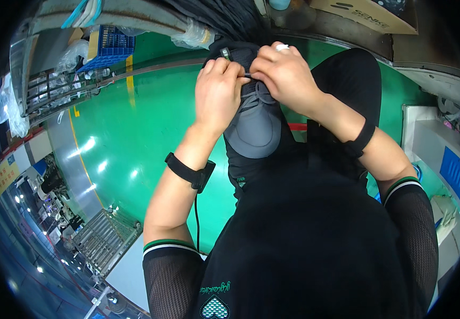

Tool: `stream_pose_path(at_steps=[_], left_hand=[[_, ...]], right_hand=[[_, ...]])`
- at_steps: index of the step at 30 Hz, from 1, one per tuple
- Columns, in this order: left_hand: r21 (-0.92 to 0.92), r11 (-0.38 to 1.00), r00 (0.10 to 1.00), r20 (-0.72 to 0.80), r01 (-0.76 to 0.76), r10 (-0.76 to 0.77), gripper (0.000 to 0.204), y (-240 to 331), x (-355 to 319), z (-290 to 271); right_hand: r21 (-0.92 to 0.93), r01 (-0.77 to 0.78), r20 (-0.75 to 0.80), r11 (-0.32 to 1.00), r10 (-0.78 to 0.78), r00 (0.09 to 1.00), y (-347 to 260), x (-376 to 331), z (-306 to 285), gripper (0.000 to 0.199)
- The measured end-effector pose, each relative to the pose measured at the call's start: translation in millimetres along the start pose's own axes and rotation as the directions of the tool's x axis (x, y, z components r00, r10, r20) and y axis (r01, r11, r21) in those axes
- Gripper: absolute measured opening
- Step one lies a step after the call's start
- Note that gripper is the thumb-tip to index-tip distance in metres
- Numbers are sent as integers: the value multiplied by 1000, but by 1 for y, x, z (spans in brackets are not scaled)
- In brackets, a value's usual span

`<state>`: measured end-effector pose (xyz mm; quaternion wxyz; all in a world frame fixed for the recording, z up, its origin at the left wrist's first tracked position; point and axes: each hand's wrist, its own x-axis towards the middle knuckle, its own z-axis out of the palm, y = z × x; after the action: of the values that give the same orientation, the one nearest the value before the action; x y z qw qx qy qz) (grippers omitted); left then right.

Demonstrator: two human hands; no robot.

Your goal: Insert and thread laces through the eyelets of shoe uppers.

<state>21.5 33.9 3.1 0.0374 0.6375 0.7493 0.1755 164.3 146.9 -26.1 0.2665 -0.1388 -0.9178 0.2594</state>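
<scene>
A dark grey lace-up shoe point(255, 132) rests on my leg, its rounded toe toward me. My left hand point(215, 94) is closed at the shoe's left side, thumb and fingers pinched near the upper eyelets. From the other side, my right hand point(287, 73) pinches as well, with something white round one finger. A short dark stretch of shoelace point(248, 76) shows between the two sets of fingertips; the rest is hidden by them. Lower down, lacing crosses the shoe above the toe. Behind the hands, a small label shows near the shoe's collar.
A thick bundle of black laces point(224, 18) hangs over a bar beyond the shoe. At the far left stands a blue plastic crate point(114, 47) beside a metal rack. A workbench with a cardboard box point(365, 15) is at the far right. Green floor point(161, 106) lies below.
</scene>
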Motion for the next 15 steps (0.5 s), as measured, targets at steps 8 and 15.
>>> stream_pose_path(at_steps=[8, 15], left_hand=[[265, 957, 992, 51, -121, 111, 7, -1, -9, -22], [170, 985, 999, 36, -16, 10, 19, 19, 0, -25]], right_hand=[[191, -186, -6, 964, 191, 982, -6, -16, -6, 5], [395, -319, 17, 862, 340, 940, -1, -13, -8, 4]])
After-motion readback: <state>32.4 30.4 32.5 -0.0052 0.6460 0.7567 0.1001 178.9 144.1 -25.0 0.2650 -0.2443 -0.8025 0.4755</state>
